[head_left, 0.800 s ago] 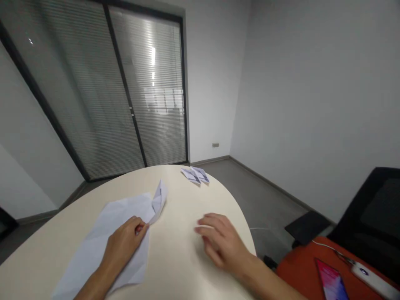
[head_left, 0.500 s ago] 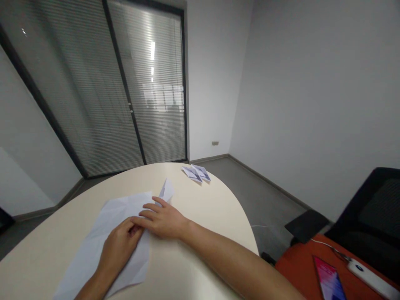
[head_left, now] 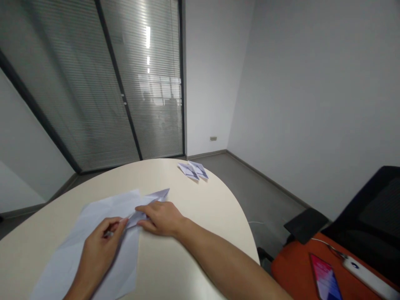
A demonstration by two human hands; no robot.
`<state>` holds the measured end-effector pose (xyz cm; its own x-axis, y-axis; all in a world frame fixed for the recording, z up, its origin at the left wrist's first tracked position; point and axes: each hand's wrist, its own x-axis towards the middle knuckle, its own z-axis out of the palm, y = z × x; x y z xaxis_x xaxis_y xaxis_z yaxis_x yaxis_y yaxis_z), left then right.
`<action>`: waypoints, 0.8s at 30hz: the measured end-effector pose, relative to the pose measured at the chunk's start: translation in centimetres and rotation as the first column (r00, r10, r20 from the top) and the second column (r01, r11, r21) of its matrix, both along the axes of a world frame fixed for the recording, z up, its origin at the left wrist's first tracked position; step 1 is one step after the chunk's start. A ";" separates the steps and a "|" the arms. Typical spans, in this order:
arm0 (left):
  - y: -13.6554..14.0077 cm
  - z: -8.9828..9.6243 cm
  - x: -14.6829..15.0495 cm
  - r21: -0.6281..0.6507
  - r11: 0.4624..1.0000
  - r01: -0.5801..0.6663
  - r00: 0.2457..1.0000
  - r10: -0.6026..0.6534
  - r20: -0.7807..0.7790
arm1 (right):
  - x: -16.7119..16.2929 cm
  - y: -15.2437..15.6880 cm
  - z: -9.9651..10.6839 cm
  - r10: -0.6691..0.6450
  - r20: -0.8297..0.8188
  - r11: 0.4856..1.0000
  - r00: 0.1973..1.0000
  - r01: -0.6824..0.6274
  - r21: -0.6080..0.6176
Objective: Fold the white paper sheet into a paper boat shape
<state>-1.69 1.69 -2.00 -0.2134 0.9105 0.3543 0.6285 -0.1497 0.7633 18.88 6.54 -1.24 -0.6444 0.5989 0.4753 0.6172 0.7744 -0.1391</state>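
Observation:
A narrow folded paper [head_left: 158, 194] is held between my two hands, its pointed tip sticking out past my right fingers. My left hand [head_left: 104, 243] pinches the near end of it between thumb and fingers. Over its middle, my right hand [head_left: 161, 217] grips with thumb and fingers. Beneath my left hand lies a large creased white sheet [head_left: 75, 246], flat on the table. My hands cover part of the folded paper, so its full shape is hidden.
Folded paper pieces [head_left: 193, 170] lie at the far edge of the round cream table [head_left: 200, 250]. On the right, an orange chair seat [head_left: 293, 266] carries a phone [head_left: 325, 277] and a white power strip [head_left: 368, 277]. A black armrest [head_left: 306, 225] stands beside the table.
My hands have moved apart, the left toward me and leftward. The folded paper has swung so its tip points more to the right, and more of it shows between my hands.

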 end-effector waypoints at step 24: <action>-1.5 0.5 0.6 0.060 0.981 0.182 0.983 -0.183 0.014 | -1.0 -0.5 0.8 -0.152 -0.509 0.984 0.847 0.082 -0.158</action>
<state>-1.07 0.20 -1.52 -0.0529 0.9126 0.4055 0.5718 -0.3052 0.7615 17.89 6.07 -0.45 -0.2471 0.7314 0.6356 0.5131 0.6552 -0.5545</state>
